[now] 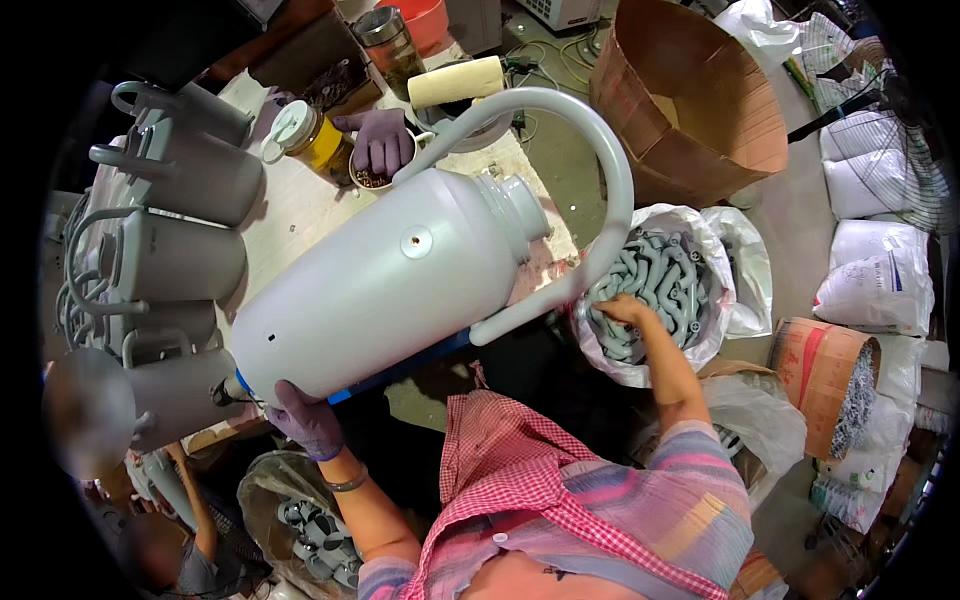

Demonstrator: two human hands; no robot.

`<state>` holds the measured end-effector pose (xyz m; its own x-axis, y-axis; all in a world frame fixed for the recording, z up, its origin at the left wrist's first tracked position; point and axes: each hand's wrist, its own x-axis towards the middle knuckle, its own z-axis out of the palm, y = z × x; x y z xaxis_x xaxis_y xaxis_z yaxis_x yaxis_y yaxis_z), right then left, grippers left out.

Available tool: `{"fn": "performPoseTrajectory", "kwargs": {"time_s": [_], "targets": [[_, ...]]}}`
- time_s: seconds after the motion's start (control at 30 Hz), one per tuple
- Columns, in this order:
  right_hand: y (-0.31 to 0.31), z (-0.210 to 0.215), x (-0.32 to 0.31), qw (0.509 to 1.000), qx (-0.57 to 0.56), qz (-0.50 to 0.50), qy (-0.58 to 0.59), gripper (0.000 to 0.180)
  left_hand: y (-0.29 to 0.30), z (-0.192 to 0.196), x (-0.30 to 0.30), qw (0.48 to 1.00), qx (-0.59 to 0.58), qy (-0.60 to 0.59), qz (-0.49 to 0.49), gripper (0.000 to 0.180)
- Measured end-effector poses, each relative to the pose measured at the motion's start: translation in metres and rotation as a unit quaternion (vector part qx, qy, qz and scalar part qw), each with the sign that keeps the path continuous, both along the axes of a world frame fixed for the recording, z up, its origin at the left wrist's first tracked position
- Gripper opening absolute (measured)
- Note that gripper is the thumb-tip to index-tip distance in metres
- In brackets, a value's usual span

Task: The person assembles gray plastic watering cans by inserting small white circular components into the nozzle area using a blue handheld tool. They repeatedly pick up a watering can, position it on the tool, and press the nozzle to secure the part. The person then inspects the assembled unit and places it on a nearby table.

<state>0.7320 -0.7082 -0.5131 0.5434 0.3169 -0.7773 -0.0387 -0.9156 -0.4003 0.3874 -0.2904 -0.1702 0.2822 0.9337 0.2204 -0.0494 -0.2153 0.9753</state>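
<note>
A large pale grey plastic flask body [360, 280] with a small hole in its side lies slanted before me over a blue support [400, 366]. A thick curved grey tube [612, 170] loops past its neck. My left hand [308, 425], in a purple glove, grips the flask's lower end at the near left. Bare, my right hand [622, 309] reaches into a white bag [640, 378] full of curved grey plastic handles [668, 275]. Its fingers are closed on one of them, partly hidden among the pieces.
Several grey flask bodies [200, 175] stand on the table's left. A loose purple glove [384, 140] lies over a cup of small screws [372, 178], beside a yellow-labelled jar [312, 142]. A cardboard box [690, 100] stands far right; a bag of grey parts [318, 535] sits lower left, near another person [195, 545].
</note>
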Motion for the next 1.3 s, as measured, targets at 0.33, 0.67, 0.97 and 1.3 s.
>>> {"fn": "performPoseTrajectory", "kwargs": {"time_s": [0.33,0.67,0.97,1.3], "targets": [[-0.009,0.150,-0.056,0.918,0.295,-0.133,-0.228,0.026,0.004,-0.005,-0.008,0.995,0.048,0.075,0.056,0.065],[-0.021,0.268,-0.077,0.887,0.375,-0.056,-0.264,0.036,-0.001,0.006,0.004,0.998,0.031,0.026,0.042,0.061],[-0.051,0.337,0.002,0.890,0.366,-0.138,-0.235,0.042,0.014,0.001,-0.009,1.000,-0.007,0.012,0.004,0.041],[0.256,0.574,-0.059,0.792,0.550,0.149,-0.219,0.064,0.007,0.025,-0.001,0.999,-0.030,0.002,-0.027,0.041]]}}
